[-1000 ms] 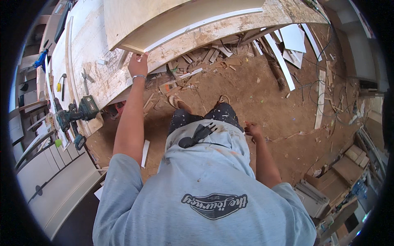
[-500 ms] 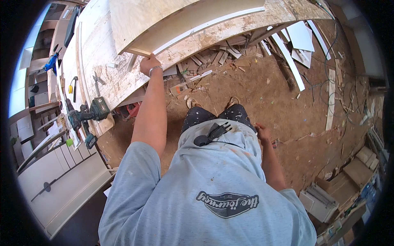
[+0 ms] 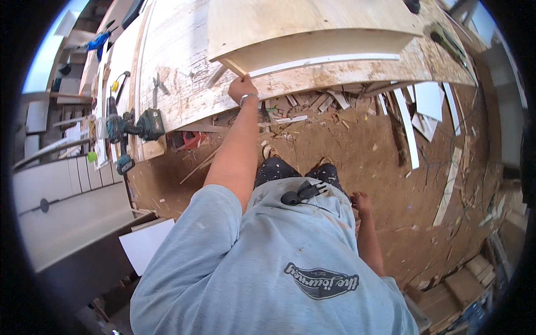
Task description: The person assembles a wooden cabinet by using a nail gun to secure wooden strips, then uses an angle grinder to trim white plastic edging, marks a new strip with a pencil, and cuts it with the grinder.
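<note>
The wooden box (image 3: 312, 25) is set on the table (image 3: 181, 61), its corner pinched by the curled left hand (image 3: 242, 89) (maybe to keep it still). Below the table, the right hand (image 3: 361, 201) is half curled; its hold can't be told.

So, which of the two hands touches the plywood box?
The left hand, with a bracelet at its wrist: it is at the near left corner of the plywood box. The right hand hangs beside the dark shorts, apart from it.
</note>
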Action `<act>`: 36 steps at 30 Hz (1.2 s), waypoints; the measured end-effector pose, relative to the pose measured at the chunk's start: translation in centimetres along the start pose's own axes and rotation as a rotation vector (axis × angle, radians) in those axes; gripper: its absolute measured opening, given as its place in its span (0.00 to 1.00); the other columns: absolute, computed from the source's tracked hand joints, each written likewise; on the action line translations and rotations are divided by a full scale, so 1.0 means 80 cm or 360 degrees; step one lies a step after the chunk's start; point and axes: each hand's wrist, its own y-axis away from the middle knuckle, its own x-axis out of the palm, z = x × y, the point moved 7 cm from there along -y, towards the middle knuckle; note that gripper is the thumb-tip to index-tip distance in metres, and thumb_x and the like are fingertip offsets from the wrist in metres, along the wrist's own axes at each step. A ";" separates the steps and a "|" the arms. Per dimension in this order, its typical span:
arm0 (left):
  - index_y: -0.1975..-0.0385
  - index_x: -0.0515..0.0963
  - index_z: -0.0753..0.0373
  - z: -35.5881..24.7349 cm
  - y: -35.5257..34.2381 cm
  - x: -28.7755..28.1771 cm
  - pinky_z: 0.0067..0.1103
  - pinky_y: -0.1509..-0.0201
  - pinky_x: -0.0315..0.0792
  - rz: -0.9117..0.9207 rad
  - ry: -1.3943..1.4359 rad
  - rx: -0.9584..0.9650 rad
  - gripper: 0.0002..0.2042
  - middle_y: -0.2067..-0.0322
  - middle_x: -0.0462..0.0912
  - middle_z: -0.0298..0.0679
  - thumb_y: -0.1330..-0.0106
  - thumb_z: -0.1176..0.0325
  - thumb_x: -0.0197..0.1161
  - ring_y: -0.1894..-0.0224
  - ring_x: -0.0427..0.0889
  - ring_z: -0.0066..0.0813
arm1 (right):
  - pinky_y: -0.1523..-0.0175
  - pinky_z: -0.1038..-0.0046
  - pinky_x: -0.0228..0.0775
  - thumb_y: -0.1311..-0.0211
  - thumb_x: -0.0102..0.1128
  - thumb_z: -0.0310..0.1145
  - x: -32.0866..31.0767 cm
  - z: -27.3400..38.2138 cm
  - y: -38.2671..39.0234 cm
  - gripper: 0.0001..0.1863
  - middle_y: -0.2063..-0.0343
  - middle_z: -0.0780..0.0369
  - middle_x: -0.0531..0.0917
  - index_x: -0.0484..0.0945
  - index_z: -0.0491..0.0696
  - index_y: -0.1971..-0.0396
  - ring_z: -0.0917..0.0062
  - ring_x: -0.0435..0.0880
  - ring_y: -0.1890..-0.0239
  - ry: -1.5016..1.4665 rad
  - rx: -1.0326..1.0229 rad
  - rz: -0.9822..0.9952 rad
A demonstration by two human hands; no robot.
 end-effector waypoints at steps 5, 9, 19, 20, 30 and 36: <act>0.62 0.89 0.62 0.015 -0.007 0.003 0.38 0.59 0.80 0.0029 0.0136 0.0019 0.11 0.68 0.88 0.51 0.37 0.62 0.71 0.65 0.88 0.48 | 0.55 0.63 0.84 0.27 0.50 0.37 0.001 0.051 -0.005 0.18 0.60 0.51 0.87 0.78 0.41 0.47 0.64 0.88 0.61 0.0125 -0.0075 0.0087; 0.62 0.89 0.61 0.010 -0.005 -0.005 0.39 0.55 0.80 0.0116 0.0184 0.0049 0.11 0.66 0.87 0.53 0.36 0.61 0.70 0.62 0.87 0.51 | 0.56 0.65 0.84 0.26 0.50 0.36 -0.007 0.076 -0.013 0.17 0.60 0.51 0.87 0.77 0.41 0.47 0.64 0.88 0.62 0.0179 -0.0096 0.0078; 0.63 0.88 0.64 0.012 -0.018 -0.004 0.38 0.50 0.80 0.0315 0.0073 0.0072 0.14 0.61 0.85 0.52 0.35 0.58 0.69 0.57 0.86 0.50 | 0.62 0.65 0.85 0.26 0.53 0.35 0.011 0.079 -0.012 0.13 0.63 0.52 0.87 0.77 0.40 0.54 0.63 0.89 0.66 0.0199 -0.0116 0.0054; 0.63 0.88 0.64 0.009 -0.018 -0.008 0.38 0.50 0.80 0.0333 0.0075 0.0057 0.14 0.60 0.86 0.52 0.35 0.58 0.69 0.56 0.86 0.50 | 0.63 0.66 0.84 0.26 0.54 0.35 0.017 0.078 -0.011 0.13 0.64 0.52 0.87 0.77 0.40 0.55 0.64 0.88 0.67 0.0208 -0.0128 0.0065; 0.49 0.82 0.66 -0.001 -0.027 -0.029 0.38 0.43 0.79 0.0481 0.0029 0.0032 0.25 0.53 0.85 0.55 0.38 0.53 0.72 0.49 0.84 0.51 | 0.56 0.67 0.84 0.27 0.52 0.39 0.040 0.087 0.014 0.17 0.61 0.54 0.88 0.79 0.42 0.50 0.68 0.89 0.61 0.0381 -0.0081 0.0113; 0.48 0.79 0.69 -0.030 -0.023 -0.089 0.38 0.43 0.76 -0.0148 0.0603 0.0491 0.26 0.53 0.84 0.56 0.39 0.57 0.73 0.49 0.83 0.52 | 0.61 0.67 0.82 0.29 0.55 0.38 0.035 0.066 0.033 0.15 0.66 0.53 0.87 0.78 0.41 0.55 0.68 0.87 0.66 0.0359 -0.0137 0.0091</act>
